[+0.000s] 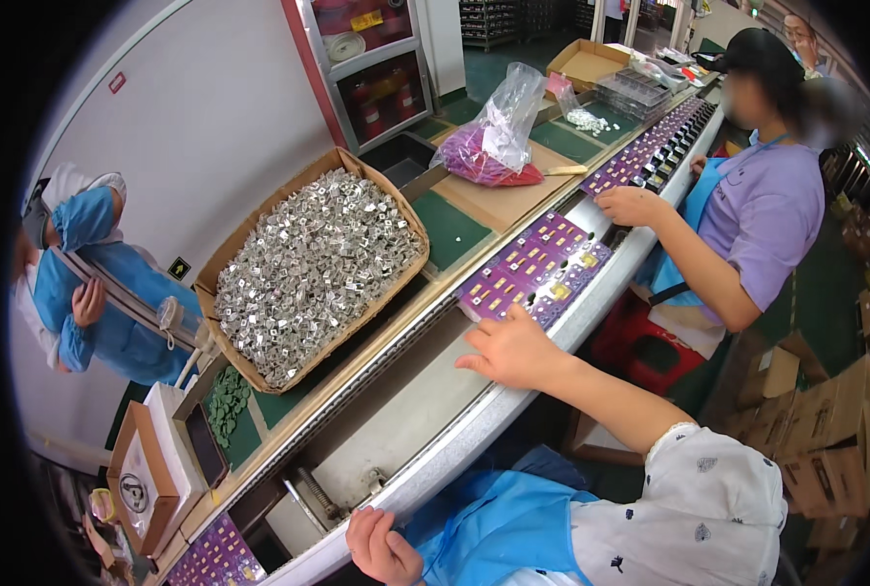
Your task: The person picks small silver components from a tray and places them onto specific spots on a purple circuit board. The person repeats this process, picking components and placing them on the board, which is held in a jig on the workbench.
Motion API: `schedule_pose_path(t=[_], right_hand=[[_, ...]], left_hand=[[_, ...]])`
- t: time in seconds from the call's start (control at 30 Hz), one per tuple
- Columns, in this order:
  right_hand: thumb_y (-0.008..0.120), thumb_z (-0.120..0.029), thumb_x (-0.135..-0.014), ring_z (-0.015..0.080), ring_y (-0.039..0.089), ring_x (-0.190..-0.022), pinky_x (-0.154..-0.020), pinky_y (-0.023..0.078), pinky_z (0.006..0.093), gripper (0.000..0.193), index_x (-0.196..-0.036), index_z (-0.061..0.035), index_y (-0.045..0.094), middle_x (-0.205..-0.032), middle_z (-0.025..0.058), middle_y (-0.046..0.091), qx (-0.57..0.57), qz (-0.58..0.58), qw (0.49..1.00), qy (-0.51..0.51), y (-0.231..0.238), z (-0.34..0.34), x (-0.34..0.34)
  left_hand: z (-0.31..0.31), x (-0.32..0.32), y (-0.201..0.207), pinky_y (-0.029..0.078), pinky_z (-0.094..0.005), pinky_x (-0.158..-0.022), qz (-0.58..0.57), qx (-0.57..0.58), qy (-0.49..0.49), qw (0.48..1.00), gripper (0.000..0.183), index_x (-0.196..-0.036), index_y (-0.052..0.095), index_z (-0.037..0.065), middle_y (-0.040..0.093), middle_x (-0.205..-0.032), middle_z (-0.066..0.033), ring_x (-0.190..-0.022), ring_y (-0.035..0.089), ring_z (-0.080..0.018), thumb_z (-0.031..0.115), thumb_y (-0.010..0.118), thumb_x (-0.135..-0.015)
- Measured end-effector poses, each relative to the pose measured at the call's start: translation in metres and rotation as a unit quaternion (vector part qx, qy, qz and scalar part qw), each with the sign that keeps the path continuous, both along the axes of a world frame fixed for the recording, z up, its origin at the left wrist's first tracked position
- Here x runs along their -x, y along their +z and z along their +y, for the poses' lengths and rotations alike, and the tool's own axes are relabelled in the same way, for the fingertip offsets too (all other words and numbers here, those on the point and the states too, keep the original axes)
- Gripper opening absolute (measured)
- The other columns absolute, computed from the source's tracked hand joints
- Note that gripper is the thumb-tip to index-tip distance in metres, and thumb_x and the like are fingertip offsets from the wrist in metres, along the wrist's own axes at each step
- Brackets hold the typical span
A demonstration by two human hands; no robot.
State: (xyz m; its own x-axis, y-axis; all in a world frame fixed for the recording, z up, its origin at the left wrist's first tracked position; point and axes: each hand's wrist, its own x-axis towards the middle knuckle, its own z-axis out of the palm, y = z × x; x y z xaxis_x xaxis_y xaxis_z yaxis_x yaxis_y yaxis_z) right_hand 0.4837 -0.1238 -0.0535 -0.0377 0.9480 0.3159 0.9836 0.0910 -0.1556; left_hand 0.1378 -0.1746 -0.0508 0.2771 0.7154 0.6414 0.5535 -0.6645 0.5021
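My right hand [513, 352] reaches over the conveyor with its thumb and fingers apart. Its fingertips meet the near edge of a purple circuit board [532, 269], which carries rows of small pale parts and a few yellow ones. No held part shows in that hand. Low in the view, my left hand [383, 549] is beside the conveyor's pale near rail [435, 476], its fingers curled in. Whatever those fingers might hold is hidden. Across the conveyor stands a shallow cardboard box [410, 239] heaped with small silvery metal parts [308, 273].
A co-worker in a lilac top [772, 215] reaches to the line at right. Another person in blue [112, 283] stands at left. A clear bag of pink-purple pieces [488, 146] lies beyond the boards. More purple boards [215, 557] lie at lower left. Cartons [816, 430] stand at right.
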Motion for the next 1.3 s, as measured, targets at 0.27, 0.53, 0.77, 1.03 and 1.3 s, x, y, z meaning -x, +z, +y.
schedule_pose_path(t=[0.27, 0.53, 0.77, 1.03, 1.3], right_hand=[[0.07, -0.027, -0.088, 0.0329, 0.066, -0.088, -0.08, 0.046, 0.0464, 0.025, -0.1, -0.0049, 0.071, -0.094, 0.0137, 0.07, -0.031, 0.094, 0.992, 0.077, -0.007, -0.003, 0.024], [0.06, -0.013, -0.093, 0.0365, 0.059, -0.091, -0.084, 0.045, 0.0433, 0.016, -0.1, -0.0006, 0.067, -0.095, 0.0161, 0.067, 0.086, 0.172, 0.976, 0.106, 0.015, -0.018, 0.082], [0.061, -0.02, -0.095, 0.0337, 0.056, -0.087, -0.079, 0.045, 0.0426, 0.021, -0.102, -0.0007, 0.067, -0.092, 0.0146, 0.064, 0.068, 0.16, 0.979, 0.111, -0.001, -0.006, 0.077], [0.061, -0.019, -0.095, 0.0347, 0.057, -0.088, -0.08, 0.044, 0.0429, 0.021, -0.102, -0.0006, 0.066, -0.094, 0.0153, 0.065, 0.056, 0.153, 0.981, 0.108, -0.005, -0.006, 0.079], [0.062, -0.017, -0.093, 0.0358, 0.058, -0.087, -0.08, 0.044, 0.0431, 0.018, -0.101, -0.0018, 0.067, -0.091, 0.0155, 0.065, 0.045, 0.158, 0.978, 0.13, -0.006, -0.009, 0.079]], left_hand=[[0.014, 0.038, 0.01, 0.058, -0.0498, -0.09, 0.022, -0.034, 0.022, 0.999, 0.011, -0.092, 0.072, 0.003, 0.069, -0.096, -0.0162, -0.091, 0.069, -0.0363, 0.008, 0.069, -0.083], [0.042, 0.171, 0.029, 0.054, -0.0429, -0.086, 0.037, -0.071, 0.288, 0.954, 0.013, -0.098, 0.07, 0.002, 0.068, -0.104, -0.0157, -0.099, 0.066, -0.0365, 0.005, 0.07, -0.085], [0.066, 0.334, -0.011, 0.039, -0.0552, -0.107, 0.228, 0.046, 0.554, 0.8, 0.044, -0.116, 0.065, -0.004, 0.066, -0.117, -0.0262, -0.117, 0.058, -0.0443, 0.036, 0.057, -0.098], [0.061, 0.331, -0.007, 0.032, -0.0612, -0.113, 0.281, 0.133, 0.527, 0.791, 0.053, -0.124, 0.063, -0.003, 0.068, -0.117, -0.027, -0.124, 0.057, -0.0454, 0.043, 0.054, -0.099], [0.038, 0.237, 0.022, 0.034, -0.0586, -0.113, 0.254, 0.103, 0.397, 0.876, 0.042, -0.114, 0.068, -0.001, 0.071, -0.105, -0.0261, -0.112, 0.064, -0.041, 0.036, 0.062, -0.095]])
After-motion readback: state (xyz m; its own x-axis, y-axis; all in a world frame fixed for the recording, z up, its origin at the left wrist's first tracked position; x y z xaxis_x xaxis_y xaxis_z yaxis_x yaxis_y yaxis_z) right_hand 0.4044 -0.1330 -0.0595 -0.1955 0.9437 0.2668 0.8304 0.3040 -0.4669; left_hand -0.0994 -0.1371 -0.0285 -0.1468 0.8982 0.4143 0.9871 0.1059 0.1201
